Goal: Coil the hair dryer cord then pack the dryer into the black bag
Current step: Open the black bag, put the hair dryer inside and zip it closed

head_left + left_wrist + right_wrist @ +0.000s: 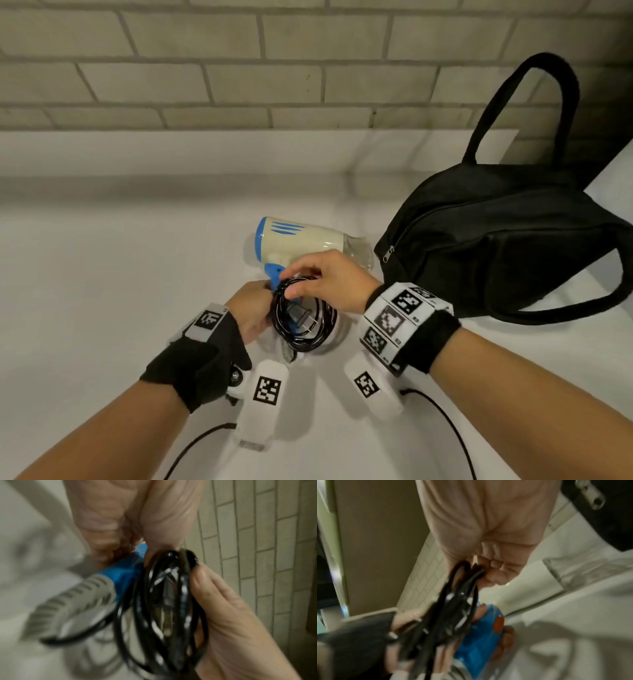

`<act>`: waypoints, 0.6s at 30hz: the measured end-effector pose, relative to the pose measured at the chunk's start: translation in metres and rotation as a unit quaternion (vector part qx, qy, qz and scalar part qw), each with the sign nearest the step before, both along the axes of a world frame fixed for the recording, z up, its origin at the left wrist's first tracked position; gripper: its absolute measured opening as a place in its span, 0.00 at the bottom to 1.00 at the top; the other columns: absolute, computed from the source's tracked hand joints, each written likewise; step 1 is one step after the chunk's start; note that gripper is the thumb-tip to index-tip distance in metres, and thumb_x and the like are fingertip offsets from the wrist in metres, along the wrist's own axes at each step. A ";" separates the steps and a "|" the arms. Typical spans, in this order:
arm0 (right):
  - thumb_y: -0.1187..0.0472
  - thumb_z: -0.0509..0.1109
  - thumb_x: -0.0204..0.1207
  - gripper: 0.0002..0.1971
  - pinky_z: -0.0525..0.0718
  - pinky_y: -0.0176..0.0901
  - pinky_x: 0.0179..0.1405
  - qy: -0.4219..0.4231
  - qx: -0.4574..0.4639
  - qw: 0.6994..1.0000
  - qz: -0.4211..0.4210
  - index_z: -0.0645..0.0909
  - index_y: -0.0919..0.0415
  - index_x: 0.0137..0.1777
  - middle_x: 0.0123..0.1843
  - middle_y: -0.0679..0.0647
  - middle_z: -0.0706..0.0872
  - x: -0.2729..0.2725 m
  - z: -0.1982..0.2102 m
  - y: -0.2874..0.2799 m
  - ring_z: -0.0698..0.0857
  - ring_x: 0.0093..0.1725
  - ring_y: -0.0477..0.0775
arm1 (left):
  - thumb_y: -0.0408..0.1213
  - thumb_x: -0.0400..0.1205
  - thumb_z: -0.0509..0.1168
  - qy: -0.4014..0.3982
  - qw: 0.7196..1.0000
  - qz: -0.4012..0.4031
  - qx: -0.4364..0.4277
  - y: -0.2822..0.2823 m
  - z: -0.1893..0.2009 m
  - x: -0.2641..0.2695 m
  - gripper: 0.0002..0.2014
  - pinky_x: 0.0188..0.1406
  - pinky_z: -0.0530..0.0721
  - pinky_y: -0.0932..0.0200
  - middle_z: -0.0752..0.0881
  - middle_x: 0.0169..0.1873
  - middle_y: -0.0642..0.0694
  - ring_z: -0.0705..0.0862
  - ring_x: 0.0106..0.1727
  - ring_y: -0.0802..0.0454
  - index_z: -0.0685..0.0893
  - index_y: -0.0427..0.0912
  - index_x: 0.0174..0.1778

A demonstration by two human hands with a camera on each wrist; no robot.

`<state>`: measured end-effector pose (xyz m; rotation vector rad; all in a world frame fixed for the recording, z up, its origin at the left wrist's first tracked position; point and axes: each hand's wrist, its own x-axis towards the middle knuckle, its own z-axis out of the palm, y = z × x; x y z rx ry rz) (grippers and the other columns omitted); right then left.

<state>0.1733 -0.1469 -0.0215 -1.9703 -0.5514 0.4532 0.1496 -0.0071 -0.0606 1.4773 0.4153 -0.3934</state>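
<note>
Hair dryer cord point(303, 322), coiled, sits pinched in my right grip point(329, 284); my left grip point(251, 313) clamps the blue handle point(274, 274) beside it.

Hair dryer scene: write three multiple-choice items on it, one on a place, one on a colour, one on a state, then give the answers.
1. Where is the bag relative to the dryer?
A. to its right
B. to its left
C. under it

2. What colour is the dryer's handle?
A. red
B. blue
C. green

3. What state is the cord in?
A. stretched straight
B. plugged into the wall
C. wound in loops

Answers: 1 A, the head view shows the bag on the counter right of the dryer. 2 B, the handle is blue under a cream body. 3 C, the right hand pinches the loops while the left hand grips the handle.
</note>
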 end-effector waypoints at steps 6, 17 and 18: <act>0.69 0.79 0.61 0.12 0.78 0.36 0.41 0.046 0.027 0.998 -0.019 0.78 0.55 0.33 0.32 0.48 0.79 0.017 -0.023 0.019 0.77 0.34 0.45 | 0.33 0.83 0.48 0.009 0.979 0.068 -0.190 0.007 0.002 -0.013 0.15 0.27 0.87 0.62 0.84 0.40 0.38 0.84 0.37 0.47 0.77 0.31 0.57; 0.48 0.74 0.66 0.26 0.83 0.58 0.58 0.142 -0.004 0.987 -0.076 0.74 0.65 0.57 0.52 0.62 0.85 0.006 -0.051 0.030 0.85 0.52 0.59 | 0.47 0.68 0.66 -0.057 0.997 0.033 -0.037 0.002 -0.008 -0.024 0.24 0.48 0.86 0.54 0.89 0.47 0.37 0.88 0.47 0.44 0.82 0.36 0.57; 0.47 0.71 0.70 0.24 0.83 0.61 0.58 0.133 -0.002 0.990 -0.051 0.77 0.68 0.55 0.50 0.66 0.86 0.002 -0.049 0.031 0.85 0.50 0.60 | 0.48 0.71 0.65 -0.072 0.996 0.042 -0.009 0.000 -0.009 -0.026 0.23 0.50 0.85 0.54 0.89 0.48 0.38 0.87 0.49 0.45 0.81 0.38 0.57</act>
